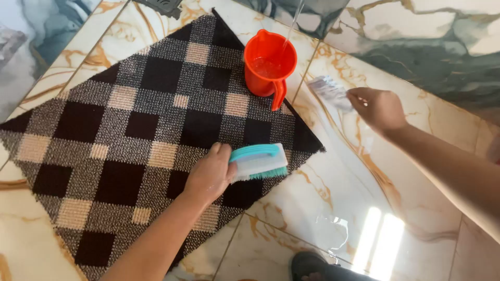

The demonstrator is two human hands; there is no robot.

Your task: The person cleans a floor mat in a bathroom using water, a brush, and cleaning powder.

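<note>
My left hand point(209, 176) grips a teal and white scrub brush point(259, 161), bristles down, over the right corner of a black, grey and beige checked mat point(130, 135) lying on the floor. My right hand point(379, 108) reaches out to the right and holds a small crumpled packet point(328, 91) just above the wet tiles. An orange plastic jug point(267, 68) stands on the mat's far right edge, and a thin stream of water falls into it from above.
Glossy marbled floor tiles point(333, 192) with orange veins surround the mat and look wet on the right. Grey-green marbled wall tiles point(416, 31) rise at the back. A dark floor drain point(159, 5) sits at the top. A dark shape point(312, 265) shows at the bottom edge.
</note>
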